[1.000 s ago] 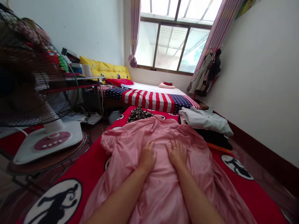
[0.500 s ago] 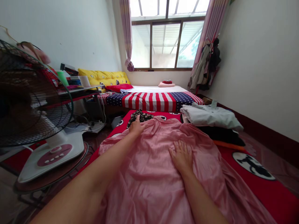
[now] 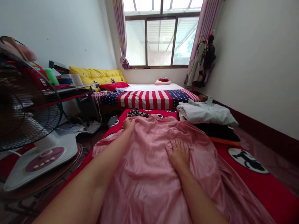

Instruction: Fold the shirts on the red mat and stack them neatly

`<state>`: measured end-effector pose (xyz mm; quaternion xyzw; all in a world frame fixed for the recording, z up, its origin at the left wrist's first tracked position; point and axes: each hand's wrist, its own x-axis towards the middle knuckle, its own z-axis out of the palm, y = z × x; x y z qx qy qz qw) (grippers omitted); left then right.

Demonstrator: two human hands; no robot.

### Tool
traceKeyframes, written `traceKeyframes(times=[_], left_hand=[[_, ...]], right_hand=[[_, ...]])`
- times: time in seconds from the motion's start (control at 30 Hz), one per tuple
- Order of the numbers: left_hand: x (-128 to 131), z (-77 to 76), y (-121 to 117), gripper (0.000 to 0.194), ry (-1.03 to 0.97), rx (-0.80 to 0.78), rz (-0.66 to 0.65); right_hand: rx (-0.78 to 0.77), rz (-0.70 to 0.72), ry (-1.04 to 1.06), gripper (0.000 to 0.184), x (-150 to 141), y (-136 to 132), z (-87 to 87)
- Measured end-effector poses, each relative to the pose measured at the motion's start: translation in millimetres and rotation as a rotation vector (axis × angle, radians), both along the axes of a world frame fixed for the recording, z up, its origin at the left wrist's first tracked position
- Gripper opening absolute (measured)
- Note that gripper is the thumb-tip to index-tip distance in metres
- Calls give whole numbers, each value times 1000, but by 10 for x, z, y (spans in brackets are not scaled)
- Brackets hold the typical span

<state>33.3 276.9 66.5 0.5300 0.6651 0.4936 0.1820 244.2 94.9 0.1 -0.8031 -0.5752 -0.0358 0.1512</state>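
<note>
A pink garment [image 3: 149,174] lies spread over a red blanket [image 3: 252,183] with black-and-white round prints. My left hand [image 3: 128,124] reaches to the garment's far left edge, its fingers curled and closed on the cloth there. My right hand [image 3: 179,154] lies flat on the middle of the garment, fingers stretched out. A dark flowered cloth [image 3: 137,113] sits just beyond the garment's far edge.
A stack of folded clothes [image 3: 205,115] lies at the right, white on top, black beneath. An electric fan [image 3: 28,124] stands at the left on a round stool. Beyond is a bed with a stars-and-stripes cover [image 3: 149,98], a cluttered side table [image 3: 67,88], and clothes hanging by the window [image 3: 201,63].
My left hand has left the garment's middle, reached forward to the far left edge and closed on the cloth. My right hand stays flat where it was.
</note>
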Motion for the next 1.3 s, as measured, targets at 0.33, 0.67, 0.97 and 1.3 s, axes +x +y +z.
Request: traceKeyframes(times=[0.33, 0.67, 0.97, 1.3], left_hand=[[589, -454, -1083, 35, 293, 328, -667], [527, -666, -1107, 52, 724, 30, -707], [432, -664, -1002, 52, 269, 105, -550], [455, -664, -1017, 50, 567, -22, -593]], right_hand=[[15, 16, 46, 60, 24, 0, -6], [337, -2, 149, 58, -25, -45, 23], [-141, 669, 3, 61, 118, 311, 151], [-240, 57, -33, 59, 412, 873, 276]])
